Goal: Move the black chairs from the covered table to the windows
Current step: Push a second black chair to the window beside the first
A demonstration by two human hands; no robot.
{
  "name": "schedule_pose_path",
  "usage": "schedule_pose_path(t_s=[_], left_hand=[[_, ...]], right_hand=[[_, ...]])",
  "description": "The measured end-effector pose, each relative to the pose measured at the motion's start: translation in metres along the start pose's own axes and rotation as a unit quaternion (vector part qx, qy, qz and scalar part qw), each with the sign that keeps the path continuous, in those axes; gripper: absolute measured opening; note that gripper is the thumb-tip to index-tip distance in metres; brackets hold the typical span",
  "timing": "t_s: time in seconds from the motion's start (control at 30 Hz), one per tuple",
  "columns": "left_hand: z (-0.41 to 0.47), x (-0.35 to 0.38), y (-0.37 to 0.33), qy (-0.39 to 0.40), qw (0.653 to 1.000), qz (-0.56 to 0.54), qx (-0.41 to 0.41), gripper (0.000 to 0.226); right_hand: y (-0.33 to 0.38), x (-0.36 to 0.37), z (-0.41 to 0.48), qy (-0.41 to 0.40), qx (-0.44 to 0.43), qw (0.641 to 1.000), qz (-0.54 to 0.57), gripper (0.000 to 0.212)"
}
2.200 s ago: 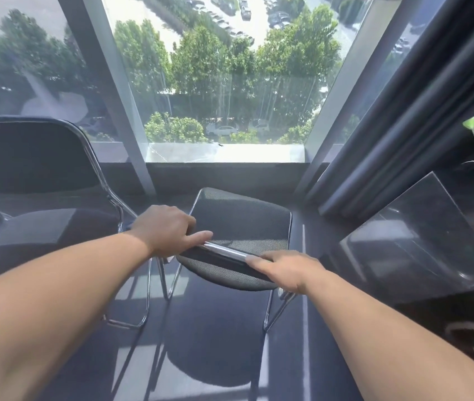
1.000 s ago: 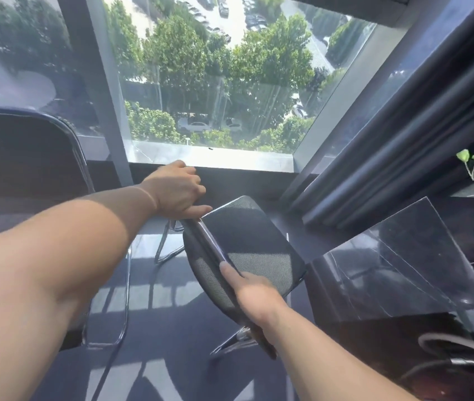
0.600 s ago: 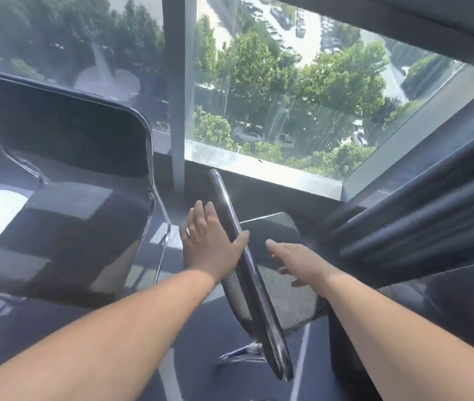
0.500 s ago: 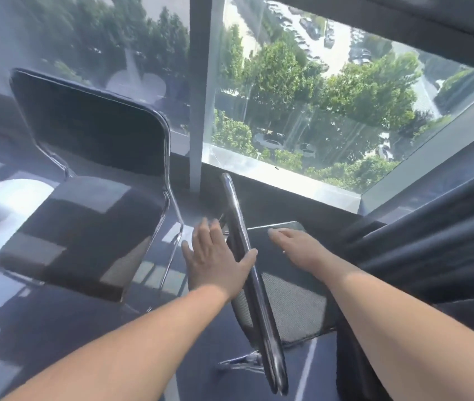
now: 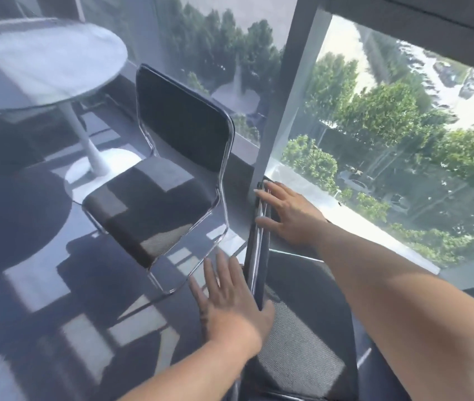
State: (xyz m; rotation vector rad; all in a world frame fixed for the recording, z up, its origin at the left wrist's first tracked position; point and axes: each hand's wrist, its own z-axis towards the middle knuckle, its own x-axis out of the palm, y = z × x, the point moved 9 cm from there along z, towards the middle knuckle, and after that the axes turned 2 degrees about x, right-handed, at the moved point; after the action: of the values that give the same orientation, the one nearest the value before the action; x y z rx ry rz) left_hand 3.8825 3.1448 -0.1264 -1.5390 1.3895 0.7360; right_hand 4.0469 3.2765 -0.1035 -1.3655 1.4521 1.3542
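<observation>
A black mesh chair with a chrome frame stands by the window. Its backrest is seen edge-on and its seat lies below my right arm. My left hand lies flat against the backrest's left side, fingers spread, thumb at the chrome edge. My right hand rests flat against the right side near the top, fingers apart. Neither hand is closed around the frame. A second black chair stands just to the left, its back to the glass.
A grey window pillar rises right behind the near chair's backrest. A white round pedestal table stands at the far left beyond the second chair. Dark carpet with sun patches spreads to the left. The low window sill runs behind my right hand.
Both hands let go of the backrest's top bar after swinging the chair round. They now lie flat on either side of it. The view has turned left, showing the white table.
</observation>
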Motion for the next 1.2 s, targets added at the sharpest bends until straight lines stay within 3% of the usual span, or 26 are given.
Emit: schedule_pose_path(t_s=[0.1,0.2,0.37,0.67,0.9,1.2], left_hand=[[-0.004,0.005,-0.008,-0.005,1.0,0.005,0.0,0.102],[0.003,0.005,-0.01,-0.018,0.999,0.034,0.014,0.099],[0.014,0.001,-0.012,-0.005,0.996,0.073,0.044,0.098],[0.047,-0.018,-0.022,-0.047,0.978,0.134,0.149,0.103],[0.086,-0.038,-0.031,-0.084,0.941,0.231,0.234,0.116],[0.142,-0.058,-0.066,-0.09,0.874,0.341,0.334,0.11]], right_hand=[[0.004,0.002,0.016,0.002,-0.035,0.999,-0.028,0.082],[-0.001,0.006,0.021,0.0,-0.038,0.998,-0.041,0.061],[-0.008,0.009,0.02,0.006,0.008,1.0,0.022,0.049],[-0.044,-0.004,0.008,0.005,0.109,0.993,0.044,0.053],[-0.08,-0.005,-0.001,-0.015,0.206,0.974,0.093,0.061],[-0.138,-0.001,-0.039,-0.047,0.31,0.946,0.08,0.06]])
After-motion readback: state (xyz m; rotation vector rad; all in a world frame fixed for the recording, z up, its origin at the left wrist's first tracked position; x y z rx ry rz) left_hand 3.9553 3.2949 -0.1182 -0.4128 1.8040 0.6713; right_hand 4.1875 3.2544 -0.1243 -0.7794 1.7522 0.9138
